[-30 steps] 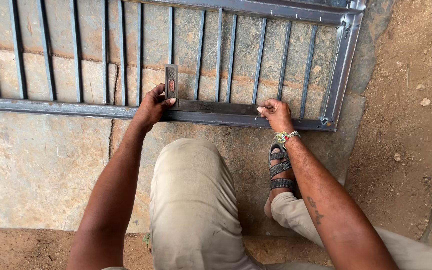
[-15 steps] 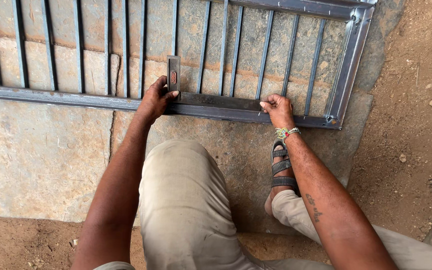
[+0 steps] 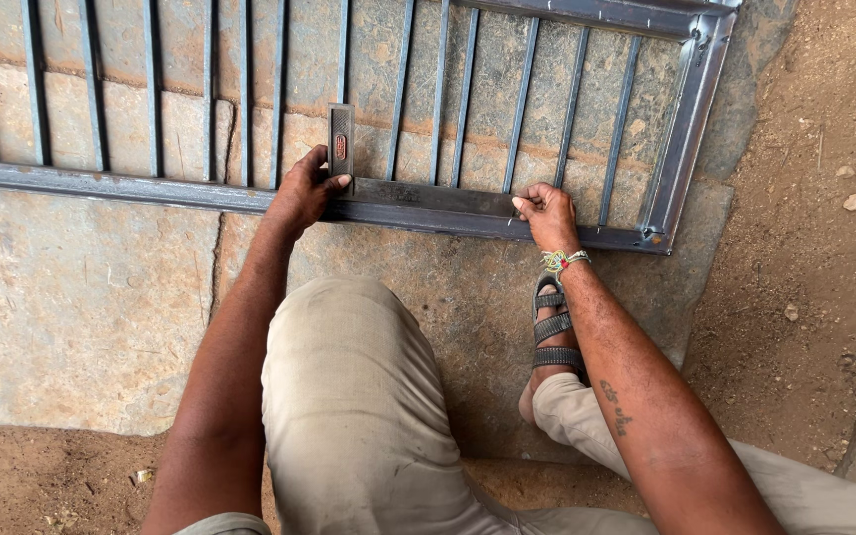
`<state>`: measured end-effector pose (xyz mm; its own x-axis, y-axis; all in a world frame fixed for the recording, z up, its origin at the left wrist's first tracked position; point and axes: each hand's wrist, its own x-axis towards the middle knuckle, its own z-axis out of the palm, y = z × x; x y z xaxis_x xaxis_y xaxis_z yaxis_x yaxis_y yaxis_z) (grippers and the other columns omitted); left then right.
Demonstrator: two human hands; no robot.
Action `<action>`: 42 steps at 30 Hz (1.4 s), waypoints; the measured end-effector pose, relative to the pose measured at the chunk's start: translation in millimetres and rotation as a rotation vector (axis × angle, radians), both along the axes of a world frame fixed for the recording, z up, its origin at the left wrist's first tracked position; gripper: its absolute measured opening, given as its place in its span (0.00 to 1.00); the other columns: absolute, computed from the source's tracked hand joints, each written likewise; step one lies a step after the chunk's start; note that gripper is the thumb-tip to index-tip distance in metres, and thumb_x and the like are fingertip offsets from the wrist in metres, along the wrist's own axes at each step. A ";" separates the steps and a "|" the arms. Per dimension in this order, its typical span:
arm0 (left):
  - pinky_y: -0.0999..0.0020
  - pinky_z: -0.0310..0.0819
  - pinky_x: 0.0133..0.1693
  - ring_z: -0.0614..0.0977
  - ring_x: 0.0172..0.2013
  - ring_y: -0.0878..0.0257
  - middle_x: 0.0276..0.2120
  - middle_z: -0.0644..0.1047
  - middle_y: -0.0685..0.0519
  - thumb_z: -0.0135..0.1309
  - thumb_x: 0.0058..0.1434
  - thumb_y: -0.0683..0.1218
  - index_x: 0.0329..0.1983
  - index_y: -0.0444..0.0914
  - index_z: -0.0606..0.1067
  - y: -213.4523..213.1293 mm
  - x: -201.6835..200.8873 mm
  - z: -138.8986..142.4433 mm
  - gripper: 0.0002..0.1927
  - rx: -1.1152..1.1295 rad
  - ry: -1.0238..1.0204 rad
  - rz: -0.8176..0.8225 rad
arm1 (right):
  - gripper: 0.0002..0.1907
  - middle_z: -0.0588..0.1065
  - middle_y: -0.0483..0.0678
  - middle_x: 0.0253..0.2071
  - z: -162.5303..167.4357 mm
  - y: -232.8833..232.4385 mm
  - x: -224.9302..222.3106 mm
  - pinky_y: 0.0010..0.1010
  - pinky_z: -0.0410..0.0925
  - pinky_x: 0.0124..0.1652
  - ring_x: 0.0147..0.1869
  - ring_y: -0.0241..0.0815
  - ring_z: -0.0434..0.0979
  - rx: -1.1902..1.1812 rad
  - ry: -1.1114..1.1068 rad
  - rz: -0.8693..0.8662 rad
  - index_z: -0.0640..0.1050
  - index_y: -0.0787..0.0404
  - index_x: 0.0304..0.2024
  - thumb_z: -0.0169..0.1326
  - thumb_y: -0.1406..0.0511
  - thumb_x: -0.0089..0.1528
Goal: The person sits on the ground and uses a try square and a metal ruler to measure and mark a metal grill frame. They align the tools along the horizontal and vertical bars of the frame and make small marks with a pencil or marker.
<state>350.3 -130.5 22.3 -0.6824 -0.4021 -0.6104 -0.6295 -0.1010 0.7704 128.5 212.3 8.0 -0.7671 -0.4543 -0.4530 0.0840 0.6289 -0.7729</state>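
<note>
Head view: a steel try square lies flat along the bottom rail of a metal grille, which rests on stone slabs. Left hand, grip closed on the square's corner. Right hand, grip pinching the blade's far end. A sandalled foot sits just below the right hand.

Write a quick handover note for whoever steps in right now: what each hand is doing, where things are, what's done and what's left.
Left hand: grips the dark metal try square at its corner, pressing it down.
Right hand: pinches the far end of the square's blade.
The blade lies along the bottom rail of the grey steel barred grille, flat on the stone slab; the stock points up between bars.
Done: square seated on the rail.
Left: cannot tell from this view.
</note>
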 end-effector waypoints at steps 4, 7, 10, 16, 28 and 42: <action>0.54 0.74 0.61 0.76 0.62 0.52 0.62 0.74 0.40 0.55 0.65 0.48 0.71 0.38 0.63 1.7 -1.6 6.9 0.31 0.009 -0.071 -0.009 | 0.06 0.80 0.43 0.32 3.7 -0.7 0.9 0.25 0.75 0.36 0.34 0.29 0.78 0.001 -0.004 -0.008 0.81 0.66 0.40 0.63 0.69 0.63; 0.54 0.73 0.62 0.75 0.63 0.51 0.63 0.73 0.40 0.56 0.66 0.48 0.71 0.37 0.62 3.0 -2.0 13.1 0.32 -0.066 -0.094 -0.062 | 0.06 0.80 0.43 0.31 3.9 -0.5 0.6 0.25 0.74 0.36 0.33 0.30 0.78 0.015 0.016 0.012 0.81 0.65 0.40 0.63 0.69 0.63; 0.55 0.71 0.63 0.75 0.63 0.51 0.63 0.73 0.40 0.58 0.65 0.47 0.71 0.36 0.62 4.3 -1.7 15.5 0.32 -0.110 -0.067 -0.063 | 0.06 0.79 0.44 0.31 1.6 0.5 -0.3 0.25 0.73 0.35 0.33 0.30 0.77 0.019 0.014 0.034 0.81 0.66 0.40 0.64 0.68 0.63; 0.59 0.71 0.63 0.76 0.62 0.53 0.63 0.74 0.42 0.59 0.63 0.44 0.72 0.36 0.60 3.4 -0.9 16.3 0.35 -0.088 -0.033 -0.022 | 0.06 0.79 0.43 0.32 -3.5 4.0 -3.1 0.24 0.72 0.35 0.33 0.30 0.77 -0.054 -0.001 0.059 0.80 0.66 0.40 0.63 0.69 0.64; 0.60 0.75 0.57 0.82 0.53 0.57 0.52 0.82 0.46 0.60 0.63 0.42 0.67 0.41 0.68 -1.9 0.2 25.6 0.29 -0.097 0.028 -0.051 | 0.04 0.80 0.42 0.36 2.6 10.0 5.3 0.21 0.69 0.34 0.36 0.29 0.78 -0.127 -0.044 -0.136 0.80 0.63 0.43 0.62 0.70 0.67; 0.54 0.77 0.55 0.82 0.53 0.54 0.51 0.81 0.47 0.61 0.62 0.49 0.61 0.45 0.70 -2.5 7.9 12.0 0.24 -0.223 -0.042 -0.106 | 0.05 0.81 0.48 0.38 12.8 -21.6 84.1 0.24 0.75 0.40 0.40 0.32 0.81 -0.191 0.249 -0.154 0.80 0.66 0.44 0.59 0.74 0.65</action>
<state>358.2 -133.1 34.3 -0.7040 -0.4576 -0.5430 -0.6592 0.1366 0.7395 212.5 190.7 20.8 -0.9097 -0.3827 -0.1612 -0.0392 0.4656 -0.8841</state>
